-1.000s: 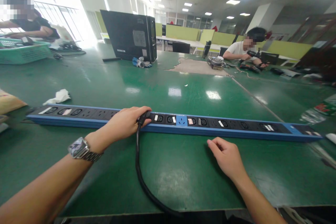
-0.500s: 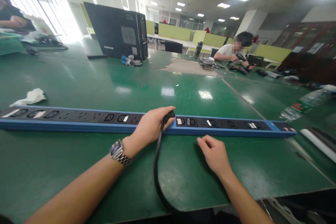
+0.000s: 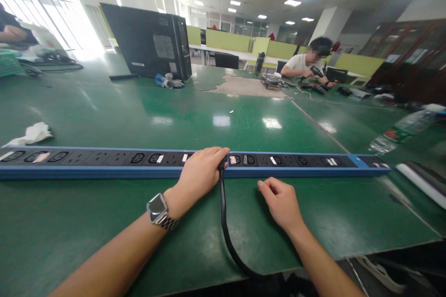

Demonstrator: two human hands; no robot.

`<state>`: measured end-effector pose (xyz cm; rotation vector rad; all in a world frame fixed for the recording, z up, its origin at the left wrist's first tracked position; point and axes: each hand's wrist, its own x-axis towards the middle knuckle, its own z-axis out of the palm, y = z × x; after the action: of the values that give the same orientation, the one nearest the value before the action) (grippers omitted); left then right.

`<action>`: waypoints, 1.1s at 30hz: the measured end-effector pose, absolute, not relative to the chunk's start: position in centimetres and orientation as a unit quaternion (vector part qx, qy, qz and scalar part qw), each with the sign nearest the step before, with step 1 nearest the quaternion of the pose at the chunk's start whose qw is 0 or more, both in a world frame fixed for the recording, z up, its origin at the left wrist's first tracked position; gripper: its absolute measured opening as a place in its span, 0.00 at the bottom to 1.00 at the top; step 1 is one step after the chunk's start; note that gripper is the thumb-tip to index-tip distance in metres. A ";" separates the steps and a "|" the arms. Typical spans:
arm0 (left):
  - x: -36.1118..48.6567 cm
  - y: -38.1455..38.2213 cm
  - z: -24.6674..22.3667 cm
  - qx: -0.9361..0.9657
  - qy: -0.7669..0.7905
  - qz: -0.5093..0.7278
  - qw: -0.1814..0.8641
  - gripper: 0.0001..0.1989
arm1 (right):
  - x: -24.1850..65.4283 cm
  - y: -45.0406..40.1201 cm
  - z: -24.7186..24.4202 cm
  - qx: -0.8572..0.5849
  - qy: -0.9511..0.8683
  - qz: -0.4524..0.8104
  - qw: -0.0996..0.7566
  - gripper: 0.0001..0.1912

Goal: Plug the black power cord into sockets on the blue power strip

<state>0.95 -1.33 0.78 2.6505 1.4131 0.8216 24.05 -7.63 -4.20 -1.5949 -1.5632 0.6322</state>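
Note:
A long blue power strip (image 3: 104,173) with black sockets lies across the green table. My left hand (image 3: 204,169), with a watch (image 3: 158,211) on its wrist, is closed round a black plug (image 3: 222,163) at the middle of the strip. Whether the plug sits in a socket is hidden under the fingers. From it a thick black cable (image 3: 225,222) curves down over the table's near edge. My right hand (image 3: 280,197) rests just in front of the strip, its fingers curled together with nothing visible in them.
A black computer case (image 3: 146,41) stands behind, with gloves (image 3: 169,80) beside it. Crumpled tissue (image 3: 31,133) lies at left. A plastic bottle (image 3: 400,130) and a white-edged bar (image 3: 421,183) are at right. Across the table, a co-worker (image 3: 308,62) holds a power tool.
My left hand has turned and lowered the plug against the strip, and the cable has swung right. My right hand has hardly moved. The view has shifted slightly.

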 end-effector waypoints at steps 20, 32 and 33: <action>3.8 -2.8 0.9 0.858 0.332 0.381 0.089 0.33 | 23.7 -5.6 2.9 -0.581 -0.306 0.603 0.454 0.14; -4.4 -0.7 -0.6 0.803 0.537 0.255 -0.046 0.27 | 24.6 -3.3 3.2 -0.607 -0.296 0.587 0.447 0.16; -4.2 -0.8 -0.6 0.803 0.538 0.251 -0.051 0.27 | 24.4 -3.4 3.1 -0.602 -0.290 0.593 0.449 0.16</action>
<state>-4.17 -0.77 -0.61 2.6089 1.7474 0.8150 24.43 -3.42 3.07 -1.4895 -0.7177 1.4660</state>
